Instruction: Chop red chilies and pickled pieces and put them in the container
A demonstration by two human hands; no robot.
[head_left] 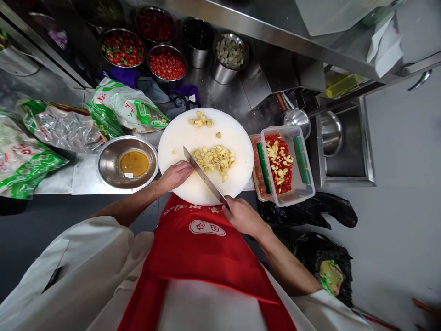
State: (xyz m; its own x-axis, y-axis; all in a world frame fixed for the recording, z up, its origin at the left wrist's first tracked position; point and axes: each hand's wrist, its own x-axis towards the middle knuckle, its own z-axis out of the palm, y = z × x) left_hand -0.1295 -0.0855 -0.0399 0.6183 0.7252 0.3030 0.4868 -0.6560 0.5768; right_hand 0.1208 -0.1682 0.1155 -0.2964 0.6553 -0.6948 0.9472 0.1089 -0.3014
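Observation:
My right hand (243, 215) is closed round the handle of a kitchen knife (207, 180), whose blade slants up and left over a round white cutting board (179, 133). At the left side of the blade, my left hand (177, 174) rests on the board with its fingers curled and pressed together; whatever lies under them is hidden. Just right of the blade lies a heap of pale yellow slices (217, 157) that look like ginger. Uncut-looking pieces (200, 120) lie near the board's far edge, and one small piece (218, 135) sits alone between.
Right of the board, a clear plastic tub (303, 195) holds chopped red chillies and yellow slices. A steel bowl (105, 158) with brown liquid stands left, beside green-and-white plastic bags (126, 103). Steel pots of chillies (167, 66) line the back. A metal shelf (275, 34) overhangs the right.

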